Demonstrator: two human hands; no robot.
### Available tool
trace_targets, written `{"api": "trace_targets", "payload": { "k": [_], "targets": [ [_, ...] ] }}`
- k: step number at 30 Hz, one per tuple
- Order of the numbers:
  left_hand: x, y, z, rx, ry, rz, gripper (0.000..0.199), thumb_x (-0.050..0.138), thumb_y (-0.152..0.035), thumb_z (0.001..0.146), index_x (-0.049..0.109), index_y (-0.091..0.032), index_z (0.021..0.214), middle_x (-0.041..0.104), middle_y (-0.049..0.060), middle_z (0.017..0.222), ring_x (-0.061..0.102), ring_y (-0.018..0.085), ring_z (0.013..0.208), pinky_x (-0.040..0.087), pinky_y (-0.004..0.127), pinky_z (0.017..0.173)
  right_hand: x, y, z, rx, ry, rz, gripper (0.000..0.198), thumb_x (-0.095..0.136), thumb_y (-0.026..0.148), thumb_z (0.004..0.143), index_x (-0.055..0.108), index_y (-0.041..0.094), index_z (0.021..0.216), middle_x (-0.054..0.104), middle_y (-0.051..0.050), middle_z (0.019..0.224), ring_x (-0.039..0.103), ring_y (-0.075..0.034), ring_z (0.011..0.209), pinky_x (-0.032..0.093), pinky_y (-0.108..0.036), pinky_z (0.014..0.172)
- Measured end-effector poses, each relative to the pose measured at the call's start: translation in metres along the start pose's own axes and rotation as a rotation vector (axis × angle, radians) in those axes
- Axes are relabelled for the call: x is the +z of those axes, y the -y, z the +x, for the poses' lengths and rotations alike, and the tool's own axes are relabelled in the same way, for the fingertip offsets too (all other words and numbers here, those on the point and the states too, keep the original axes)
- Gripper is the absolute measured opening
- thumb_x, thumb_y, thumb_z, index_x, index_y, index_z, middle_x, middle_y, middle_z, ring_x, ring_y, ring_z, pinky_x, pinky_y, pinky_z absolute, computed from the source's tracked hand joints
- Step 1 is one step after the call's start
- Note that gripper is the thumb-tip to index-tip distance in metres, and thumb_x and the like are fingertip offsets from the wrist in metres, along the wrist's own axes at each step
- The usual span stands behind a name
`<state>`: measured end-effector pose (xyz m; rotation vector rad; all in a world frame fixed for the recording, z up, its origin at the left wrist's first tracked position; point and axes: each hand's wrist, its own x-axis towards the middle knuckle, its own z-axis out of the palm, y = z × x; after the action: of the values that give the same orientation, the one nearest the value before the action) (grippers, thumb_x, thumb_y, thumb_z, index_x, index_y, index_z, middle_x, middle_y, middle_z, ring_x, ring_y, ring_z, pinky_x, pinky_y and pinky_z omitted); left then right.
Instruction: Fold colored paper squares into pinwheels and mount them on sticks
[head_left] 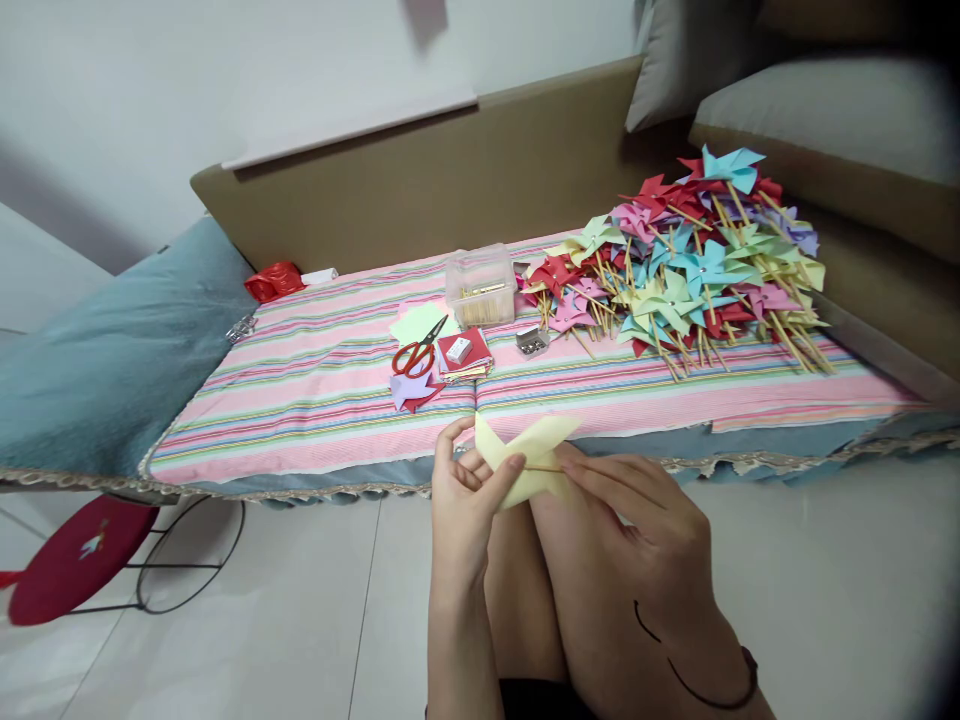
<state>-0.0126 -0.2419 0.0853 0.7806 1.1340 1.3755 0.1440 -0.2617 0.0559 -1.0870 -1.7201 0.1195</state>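
A pale yellow paper pinwheel (534,440) is held above my knees. My left hand (472,480) pinches it near its centre, with the thumb on the side facing me and the fingers behind. A thin wooden stick (541,468) runs from the pinwheel's middle to the right. The fingertips of my right hand (637,500) are closed on the stick's other end. Whether the stick is fastened to the paper is hidden by my left thumb.
Many finished pinwheels (690,270) lie heaped at the right of the striped cover (315,370). Near its middle are scissors (420,352), stacked paper (474,368), a small box of metal pins (532,342) and a clear tub (481,285) of sticks. A red stool (82,560) stands lower left.
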Motion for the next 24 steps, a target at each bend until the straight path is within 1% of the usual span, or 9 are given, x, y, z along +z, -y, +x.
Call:
{"api": "trace_targets", "payload": {
  "k": [4,6,8,11,13,15,19,21,24],
  "targets": [
    [-0.004,0.003,0.006,0.033,-0.240,0.005,0.063,0.082,-0.027,0.059,0.045,-0.021,0.109,0.073,0.005,0.080,0.068,0.017,0.064,0.052,0.026,0.060,-0.002,-0.014,-0.005,0.063,0.025,-0.095,0.023,0.058,0.011,0.085,0.070,0.022,0.102,0.073,-0.004,0.097,0.067,-0.020,0.087,0.052,-0.038,0.079],
    [-0.008,0.005,0.009,0.037,-0.308,0.016,0.064,0.084,-0.030,0.057,0.046,-0.021,0.108,0.071,0.002,0.072,0.065,0.015,0.058,0.050,0.024,0.057,-0.004,-0.021,-0.006,0.077,0.064,-0.123,0.021,0.058,0.015,0.086,0.071,0.023,0.099,0.074,-0.003,0.093,0.068,-0.021,0.084,0.052,-0.037,0.077],
    [-0.014,0.006,0.012,0.007,-0.335,0.011,0.062,0.080,-0.041,0.061,0.048,-0.020,0.110,0.069,0.001,0.068,0.065,0.014,0.058,0.048,0.023,0.056,-0.004,-0.026,-0.008,0.136,0.108,-0.105,0.019,0.058,0.019,0.086,0.073,0.024,0.097,0.075,-0.003,0.091,0.068,-0.021,0.082,0.052,-0.035,0.074],
    [-0.021,0.007,0.016,-0.045,-0.339,-0.036,0.062,0.055,-0.066,0.075,0.049,-0.018,0.114,0.071,0.008,0.080,0.068,0.019,0.068,0.051,0.029,0.062,0.000,-0.031,-0.010,0.366,0.148,-0.006,0.019,0.058,0.028,0.087,0.074,0.024,0.097,0.075,-0.002,0.085,0.070,-0.020,0.075,0.053,-0.031,0.067],
    [-0.024,0.007,0.017,-0.028,-0.345,-0.048,0.064,0.043,-0.070,0.079,0.049,-0.017,0.114,0.070,0.013,0.097,0.068,0.021,0.079,0.052,0.033,0.069,0.005,-0.034,-0.013,0.528,0.170,0.088,0.022,0.059,0.033,0.086,0.074,0.021,0.095,0.075,-0.003,0.078,0.070,-0.020,0.070,0.054,-0.029,0.061],
    [-0.025,0.007,0.018,0.014,-0.341,-0.026,0.057,0.048,-0.065,0.080,0.053,-0.018,0.111,0.067,0.014,0.110,0.066,0.021,0.091,0.050,0.033,0.078,0.010,-0.037,-0.015,0.615,0.212,0.172,0.024,0.059,0.036,0.084,0.075,0.019,0.089,0.074,-0.003,0.072,0.070,-0.021,0.067,0.054,-0.029,0.058],
    [-0.021,0.012,0.017,0.079,-0.273,0.023,0.041,0.068,-0.043,0.075,0.056,-0.020,0.108,0.061,0.009,0.119,0.062,0.018,0.102,0.047,0.030,0.087,0.015,-0.039,-0.017,0.617,0.310,0.249,0.026,0.058,0.038,0.084,0.075,0.019,0.085,0.074,-0.004,0.071,0.071,-0.021,0.067,0.056,-0.029,0.060],
    [-0.020,0.016,0.018,0.103,-0.273,0.008,0.045,0.073,-0.034,0.071,0.054,-0.022,0.110,0.061,0.007,0.114,0.062,0.016,0.097,0.047,0.028,0.084,0.015,-0.038,-0.017,0.605,0.347,0.256,0.026,0.058,0.038,0.085,0.075,0.019,0.086,0.074,-0.004,0.070,0.071,-0.021,0.066,0.056,-0.029,0.061],
    [-0.021,0.021,0.021,0.087,-0.279,-0.063,0.054,0.078,-0.028,0.066,0.049,-0.023,0.111,0.064,0.003,0.101,0.064,0.011,0.078,0.048,0.025,0.077,0.014,-0.036,-0.016,0.611,0.379,0.250,0.025,0.059,0.038,0.085,0.076,0.020,0.087,0.074,-0.004,0.072,0.070,-0.021,0.067,0.056,-0.029,0.060]
  ]
}}
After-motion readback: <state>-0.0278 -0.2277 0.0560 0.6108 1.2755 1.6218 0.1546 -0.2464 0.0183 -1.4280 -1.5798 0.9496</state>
